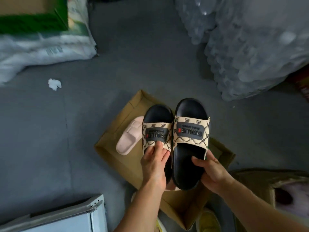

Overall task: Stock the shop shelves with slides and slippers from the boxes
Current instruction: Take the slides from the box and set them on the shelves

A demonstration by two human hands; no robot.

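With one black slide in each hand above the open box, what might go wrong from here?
1. Each hand, left and right, grips only the heel end of its black slide (left, right), so one may tip and fall.
2. A pink slipper lies in the cardboard box; it may be forgotten.
3. Plastic bags crowd the floor and may snag a foot.

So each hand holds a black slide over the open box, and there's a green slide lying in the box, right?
Not quite: the slide lying in the box is pale pink, not green, as the head view shows. The rest holds: the left hand and right hand each hold a black slide, left and right, over the open box.
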